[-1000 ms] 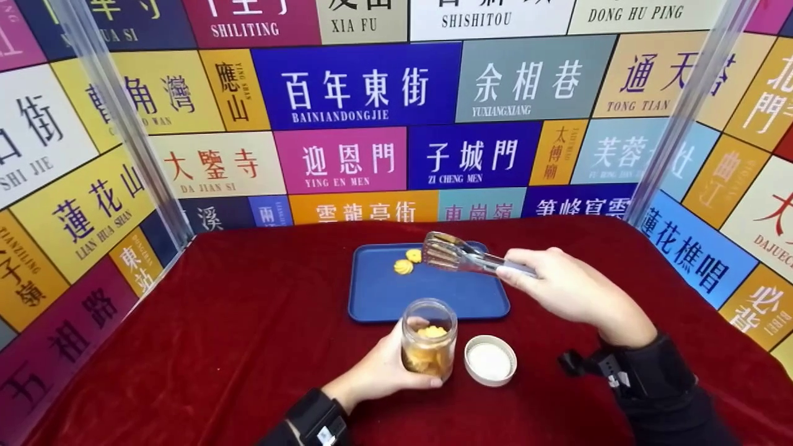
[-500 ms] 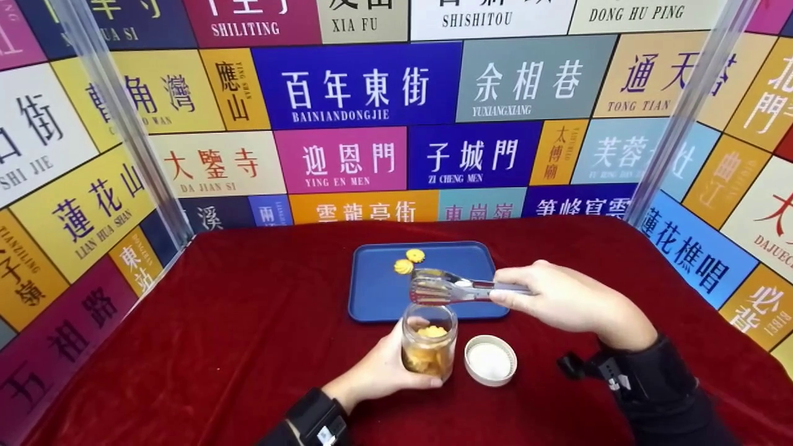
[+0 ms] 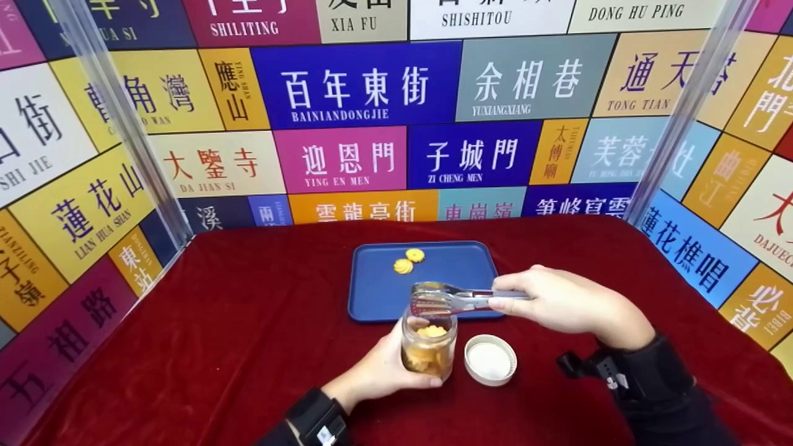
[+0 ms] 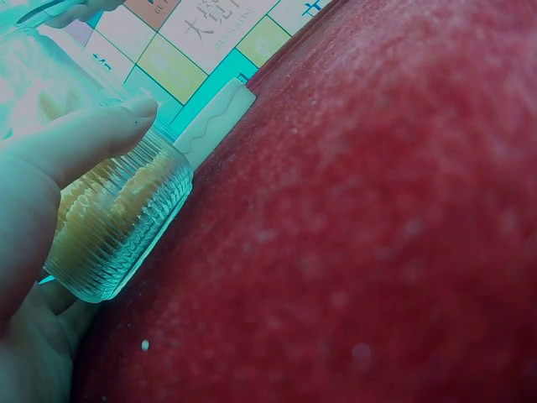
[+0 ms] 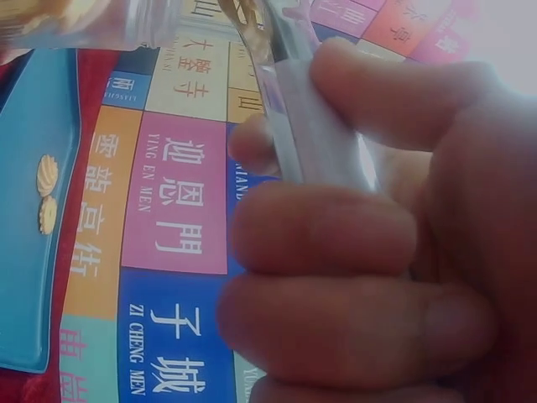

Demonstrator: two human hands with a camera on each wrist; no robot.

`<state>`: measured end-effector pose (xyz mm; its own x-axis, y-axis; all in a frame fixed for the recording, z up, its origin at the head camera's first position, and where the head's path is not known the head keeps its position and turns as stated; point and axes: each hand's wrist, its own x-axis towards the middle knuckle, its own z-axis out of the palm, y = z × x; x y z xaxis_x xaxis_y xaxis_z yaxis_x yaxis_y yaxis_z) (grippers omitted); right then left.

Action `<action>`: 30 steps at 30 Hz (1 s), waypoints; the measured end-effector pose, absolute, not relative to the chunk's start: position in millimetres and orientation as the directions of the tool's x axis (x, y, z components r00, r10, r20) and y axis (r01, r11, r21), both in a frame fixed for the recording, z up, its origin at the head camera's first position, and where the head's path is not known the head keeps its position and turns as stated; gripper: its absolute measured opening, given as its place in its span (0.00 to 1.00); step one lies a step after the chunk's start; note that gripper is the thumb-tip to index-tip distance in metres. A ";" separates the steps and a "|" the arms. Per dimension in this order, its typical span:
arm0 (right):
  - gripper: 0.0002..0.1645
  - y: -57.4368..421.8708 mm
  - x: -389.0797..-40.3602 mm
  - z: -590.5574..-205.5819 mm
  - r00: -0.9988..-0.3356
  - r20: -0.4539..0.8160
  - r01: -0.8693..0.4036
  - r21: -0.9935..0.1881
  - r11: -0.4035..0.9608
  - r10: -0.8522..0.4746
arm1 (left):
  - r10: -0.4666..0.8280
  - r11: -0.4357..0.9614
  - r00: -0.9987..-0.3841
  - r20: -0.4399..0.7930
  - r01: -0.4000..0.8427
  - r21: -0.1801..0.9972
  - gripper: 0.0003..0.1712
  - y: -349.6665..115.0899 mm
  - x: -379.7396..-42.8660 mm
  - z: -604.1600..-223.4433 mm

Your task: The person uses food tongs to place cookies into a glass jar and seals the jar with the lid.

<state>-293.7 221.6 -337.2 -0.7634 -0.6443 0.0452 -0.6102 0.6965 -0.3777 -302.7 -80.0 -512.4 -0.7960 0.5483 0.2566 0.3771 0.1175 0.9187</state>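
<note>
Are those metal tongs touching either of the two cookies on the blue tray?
Apart. The head view shows it: bare tray is visible between the tongs and the nearer cookie, while the other cookie lies farther off.

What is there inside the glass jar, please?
The glass jar holds yellow cookies, piled below its rim. The left hand covers part of its side, so their number cannot be told.

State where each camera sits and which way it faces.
Head: worn on the person's head, facing forward and down; left hand and right hand show.
Left wrist: worn there, facing the glass jar over red cloth; left hand shows large.
Right wrist: worn there, facing along the metal tongs toward wall panels; right hand shows.
Shared: head and right wrist both show two cookies on the blue tray.
</note>
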 end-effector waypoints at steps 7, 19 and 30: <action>0.23 221.9 -294.8 -337.7 -0.766 0.032 -0.602 -0.386 0.699 -0.642 | 0.552 0.109 -0.794 0.253 0.370 0.923 0.77 -81.2 -301.6 -510.5; 0.24 221.7 -295.2 -339.8 -0.768 0.034 -0.604 -0.371 0.706 -0.639 | 0.553 0.096 -0.794 0.254 0.363 0.927 0.77 -80.8 -300.0 -509.8; 0.23 221.2 -294.9 -339.8 -0.772 0.026 -0.597 -0.370 0.712 -0.635 | 0.547 0.102 -0.799 0.249 0.358 0.928 0.76 -80.4 -299.3 -512.4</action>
<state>-294.9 221.2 -339.8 -0.7723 -0.6347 0.0259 -0.5973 0.7117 -0.3698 -299.3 -80.4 -512.4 -0.7993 0.5471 0.2488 0.3584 0.1016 0.9280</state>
